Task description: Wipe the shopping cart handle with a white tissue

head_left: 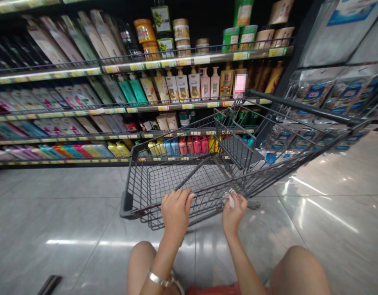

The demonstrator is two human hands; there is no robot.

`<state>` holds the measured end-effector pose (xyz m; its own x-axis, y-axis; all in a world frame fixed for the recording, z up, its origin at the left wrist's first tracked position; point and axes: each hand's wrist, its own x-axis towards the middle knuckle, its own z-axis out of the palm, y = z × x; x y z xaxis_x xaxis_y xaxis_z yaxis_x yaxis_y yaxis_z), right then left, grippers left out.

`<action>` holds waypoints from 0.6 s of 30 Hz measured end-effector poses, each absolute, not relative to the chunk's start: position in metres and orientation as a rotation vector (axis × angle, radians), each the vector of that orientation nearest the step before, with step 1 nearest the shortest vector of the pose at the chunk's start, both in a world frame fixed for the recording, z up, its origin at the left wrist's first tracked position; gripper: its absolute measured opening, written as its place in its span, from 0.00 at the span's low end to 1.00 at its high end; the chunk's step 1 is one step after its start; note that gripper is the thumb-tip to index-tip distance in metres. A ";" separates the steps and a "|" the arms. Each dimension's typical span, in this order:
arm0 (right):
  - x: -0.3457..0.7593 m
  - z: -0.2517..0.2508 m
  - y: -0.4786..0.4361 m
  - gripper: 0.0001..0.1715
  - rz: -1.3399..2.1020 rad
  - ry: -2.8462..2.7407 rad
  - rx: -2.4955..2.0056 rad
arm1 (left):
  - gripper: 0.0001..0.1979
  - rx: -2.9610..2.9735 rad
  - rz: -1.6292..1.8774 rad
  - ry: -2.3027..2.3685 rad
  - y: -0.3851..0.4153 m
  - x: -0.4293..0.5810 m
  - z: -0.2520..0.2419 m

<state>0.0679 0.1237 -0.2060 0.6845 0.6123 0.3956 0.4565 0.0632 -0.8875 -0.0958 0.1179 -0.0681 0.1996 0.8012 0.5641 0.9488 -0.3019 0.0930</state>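
Note:
A dark grey wire shopping cart (182,176) stands side-on in front of me, its handle toward the upper right. My left hand (176,209) is closed over the top rail of the near side, fingers wrapped round it. Lower and to the right, my right hand (234,211) pinches a crumpled whitish cloth or tissue (230,198) against the wires of the same side. The cart's basket shows no goods inside. A folding child seat (236,151) sits near the handle end.
Store shelves (124,65) full of bottles and jars run behind the cart. Packaged goods (314,96) hang at the right. Grey floor tiles (72,221) reflect light, and a dark object (50,284) lies at the lower left. My knees flank my forearms.

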 end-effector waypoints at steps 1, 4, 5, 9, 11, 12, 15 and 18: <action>0.062 -0.205 0.121 0.19 0.149 -0.917 -1.575 | 0.16 -2.207 -0.764 -1.665 0.118 -0.095 -0.068; 0.043 -0.200 0.114 0.26 0.214 -0.982 -1.578 | 0.16 -2.214 -0.755 -1.684 0.118 -0.095 -0.067; 0.038 -0.198 0.111 0.27 0.236 -0.993 -1.572 | 0.16 -2.217 -0.754 -1.686 0.118 -0.095 -0.067; 0.027 -0.196 0.106 0.26 0.267 -0.950 -1.530 | 0.16 -2.222 -0.753 -1.680 0.119 -0.095 -0.068; 0.027 -0.198 0.106 0.24 0.277 -0.926 -1.501 | 0.16 -2.215 -0.752 -1.680 0.118 -0.095 -0.068; 0.028 -0.199 0.107 0.23 0.277 -0.915 -1.489 | 0.16 -2.212 -0.749 -1.680 0.118 -0.095 -0.069; 0.035 -0.204 0.110 0.18 0.242 -0.861 -1.486 | 0.16 -2.207 -0.747 -1.680 0.118 -0.095 -0.069; 0.050 -0.212 0.117 0.17 0.218 -0.799 -1.504 | 0.16 -2.218 -0.755 -1.675 0.119 -0.095 -0.069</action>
